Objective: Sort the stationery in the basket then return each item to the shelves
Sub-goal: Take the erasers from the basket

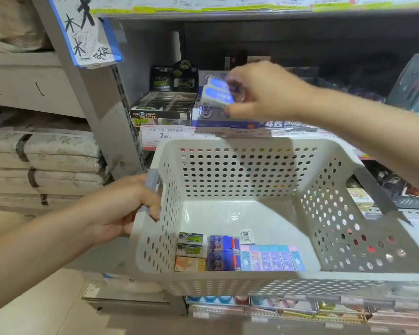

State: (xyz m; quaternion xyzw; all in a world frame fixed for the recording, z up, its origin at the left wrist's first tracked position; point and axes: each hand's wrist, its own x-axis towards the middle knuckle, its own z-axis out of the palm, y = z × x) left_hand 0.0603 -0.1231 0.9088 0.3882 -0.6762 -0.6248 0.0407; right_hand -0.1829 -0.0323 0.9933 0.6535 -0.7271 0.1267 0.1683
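1. The left hand (121,209) is curling its fingers round the grey handle (150,189) on the left side of the white perforated basket (363,238), so its grip is closed on that handle and is holding the basket up in front of the shelves.
2. The right hand (264,90) is reaching over the basket's far rim toward the shelf (228,132); its grip is pinching two blue-and-white erasers (217,91), stacked together, between thumb and fingertips.
3. Those erasers are hanging just above the blue and white display box (215,117) on the shelf, beside the black display box (165,105) to its left.
4. Inside the basket, the remaining stationery is lying along the near wall: green-and-black erasers (191,244) over an orange one (190,264) at the left, dark blue packs (224,253) in the middle, and a row of pastel erasers (272,258) at the right.
5. A small white barcode tag (246,236) is lying just behind the pastel row.
6. Price labels (163,135) are running along the shelf edge, and bundled packs (44,151) are sitting stacked at the left.
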